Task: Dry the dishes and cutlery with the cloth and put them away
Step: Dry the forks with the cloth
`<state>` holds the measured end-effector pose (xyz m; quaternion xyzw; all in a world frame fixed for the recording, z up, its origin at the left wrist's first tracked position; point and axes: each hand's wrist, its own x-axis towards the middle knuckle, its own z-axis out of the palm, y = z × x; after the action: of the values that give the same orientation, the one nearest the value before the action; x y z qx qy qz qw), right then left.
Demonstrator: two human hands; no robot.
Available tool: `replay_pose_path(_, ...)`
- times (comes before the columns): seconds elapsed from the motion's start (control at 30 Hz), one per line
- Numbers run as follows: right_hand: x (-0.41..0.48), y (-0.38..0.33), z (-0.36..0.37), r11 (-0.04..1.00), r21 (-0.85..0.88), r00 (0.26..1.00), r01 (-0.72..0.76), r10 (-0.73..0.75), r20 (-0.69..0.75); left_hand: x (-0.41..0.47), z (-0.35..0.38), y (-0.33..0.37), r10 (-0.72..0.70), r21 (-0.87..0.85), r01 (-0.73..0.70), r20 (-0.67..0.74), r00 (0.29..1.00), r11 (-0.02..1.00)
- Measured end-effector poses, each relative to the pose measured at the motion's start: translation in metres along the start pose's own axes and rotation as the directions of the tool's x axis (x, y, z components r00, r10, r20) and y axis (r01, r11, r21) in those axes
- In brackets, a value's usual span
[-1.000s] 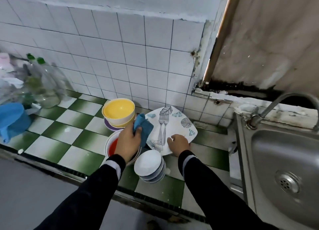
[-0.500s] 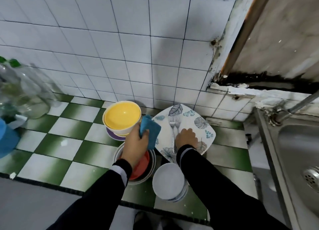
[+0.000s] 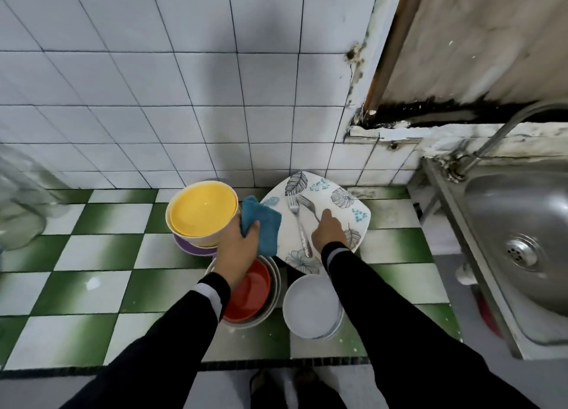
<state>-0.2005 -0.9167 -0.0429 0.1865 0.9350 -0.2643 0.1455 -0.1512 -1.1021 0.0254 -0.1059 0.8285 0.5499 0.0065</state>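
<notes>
From my remote seat I count the containers first: a yellow bowl (image 3: 201, 212) sits nested in a cream one, empty, with a purple bowl (image 3: 192, 247) beneath them. In front of that, a red bowl (image 3: 249, 288) lies empty inside a nest of pale bowls (image 3: 275, 282). Just to their right is a stack of small white bowls (image 3: 312, 305), the top one empty. Behind these lies a leaf-patterned plate (image 3: 341, 205), and it carries two forks side by side, tines toward the wall: a long fork (image 3: 299, 233) and a second fork (image 3: 309, 205) angled beside it. My left hand (image 3: 236, 249) is closed round a folded blue cloth (image 3: 264, 227), held between the yellow bowl and the plate's left edge. My right hand (image 3: 330, 233) rests on the plate, fingers curled down over the second fork's handle; I cannot tell whether it pinches the handle or only presses it. Everything stands on a green-and-white checked counter (image 3: 92, 255) against a white tiled wall (image 3: 153, 101). A steel sink (image 3: 479, 301) with a tap (image 3: 504, 132) adjoins on the right, dark staining (image 3: 445, 110) runs above it, and a clear bottle (image 3: 18, 199) blurs at the left edge.
</notes>
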Motion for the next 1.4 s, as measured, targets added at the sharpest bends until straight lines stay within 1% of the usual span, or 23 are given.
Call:
replay_pose_path(0.1,-0.013,0.005,-0.018,0.968,-0.198,0.976,0.153,-0.180,-0.126,0.001,-0.006,-0.004,-0.043,-0.036,0.045,0.052,0.998,0.998)
replay_pose_path(0.17,-0.013,0.009,-0.027,0.966,-0.184,0.974,0.179,-0.201,-0.106,0.000,-0.009,-0.008,-0.085,-0.076,0.089,0.052,0.995,0.993)
replay_pose_path(0.23,-0.015,0.012,-0.035,0.987,0.120,0.994,0.105,-0.103,-0.019,-0.004,-0.010,-0.005,-0.159,-0.214,0.166,0.046,0.986,0.963)
replay_pose_path(0.27,-0.018,0.011,-0.041,0.942,0.336,0.997,0.024,-0.048,0.065,-0.005,-0.010,-0.002,-0.209,-0.313,0.217,0.059,0.976,0.925)
replay_pose_path(0.33,-0.029,0.009,-0.053,0.755,0.638,0.973,-0.147,-0.004,0.230,-0.005,-0.008,0.008,-0.309,-0.475,0.313,0.088,0.947,0.823)
replay_pose_path(0.4,-0.043,0.005,-0.066,0.620,0.751,0.949,-0.225,-0.036,0.313,-0.002,-0.009,0.019,-0.428,-0.601,0.401,0.107,0.897,0.691)
replay_pose_path(0.47,-0.054,0.002,-0.077,0.568,0.780,0.925,-0.262,-0.082,0.370,0.004,-0.011,0.028,-0.503,-0.708,0.439,0.136,0.854,0.554)
replay_pose_path(0.53,-0.064,0.000,-0.089,0.553,0.784,0.901,-0.284,-0.125,0.415,0.010,-0.009,0.040,-0.459,-0.755,0.361,0.090,0.884,0.547)
replay_pose_path(0.57,-0.068,-0.002,-0.095,0.553,0.783,0.889,-0.285,-0.152,0.431,0.012,-0.005,0.046,-0.399,-0.747,0.282,0.025,0.917,0.602)
replay_pose_path(0.63,-0.075,-0.006,-0.105,0.556,0.786,0.876,-0.271,-0.196,0.441,0.012,0.005,0.058,-0.188,-0.585,0.070,-0.143,0.972,0.808)
replay_pose_path(0.7,-0.080,-0.010,-0.112,0.554,0.792,0.871,-0.256,-0.224,0.438,0.009,0.016,0.067,0.151,-0.219,-0.195,-0.204,0.967,0.956)
replay_pose_path(0.73,-0.081,-0.012,-0.115,0.544,0.799,0.866,-0.255,-0.240,0.439,0.006,0.019,0.069,0.350,-0.029,-0.357,-0.137,0.927,0.934)
replay_pose_path(0.8,-0.082,-0.014,-0.121,0.519,0.813,0.855,-0.264,-0.265,0.446,0.006,0.026,0.065,0.658,0.280,-0.682,0.188,0.729,0.676)
replay_pose_path(0.87,-0.081,-0.010,-0.127,0.507,0.818,0.855,-0.273,-0.262,0.447,0.012,0.030,0.048,0.718,0.446,-0.819,0.428,0.550,0.361)
replay_pose_path(0.9,-0.081,-0.007,-0.129,0.506,0.818,0.854,-0.276,-0.262,0.450,0.017,0.029,0.043,0.703,0.489,-0.814,0.457,0.545,0.314)
replay_pose_path(1.0,-0.083,0.002,-0.133,0.515,0.807,0.836,-0.288,-0.276,0.475,0.020,0.029,0.045,0.621,0.503,-0.724,0.393,0.678,0.473)
replay_pose_path(1.03,-0.083,0.002,-0.132,0.517,0.804,0.833,-0.294,-0.274,0.481,0.019,0.031,0.046,0.616,0.507,-0.712,0.379,0.691,0.486)
replay_pose_path(1.2,-0.085,0.002,-0.128,0.537,0.788,0.837,-0.301,-0.247,0.488,0.018,0.037,0.034,0.704,0.568,-0.799,0.485,0.518,0.197)
replay_pose_path(1.23,-0.086,0.004,-0.129,0.548,0.784,0.838,-0.292,-0.249,0.485,0.020,0.034,0.035,0.715,0.586,-0.785,0.460,0.527,0.201)
replay_pose_path(1.27,-0.087,0.007,-0.130,0.567,0.777,0.840,-0.275,-0.251,0.481,0.021,0.031,0.038,0.701,0.606,-0.749,0.411,0.583,0.268)
replay_pose_path(1.33,-0.088,0.012,-0.130,0.609,0.759,0.854,-0.233,-0.245,0.459,0.020,0.027,0.045,0.532,0.614,-0.550,0.237,0.813,0.567)
replay_pose_path(1.37,-0.087,0.015,-0.129,0.617,0.757,0.865,-0.215,-0.240,0.441,0.020,0.026,0.045,0.360,0.556,-0.379,0.150,0.921,0.740)
replay_pose_path(1.4,-0.086,0.017,-0.128,0.616,0.763,0.875,-0.198,-0.240,0.421,0.018,0.024,0.047,0.185,0.450,-0.202,0.083,0.979,0.870)
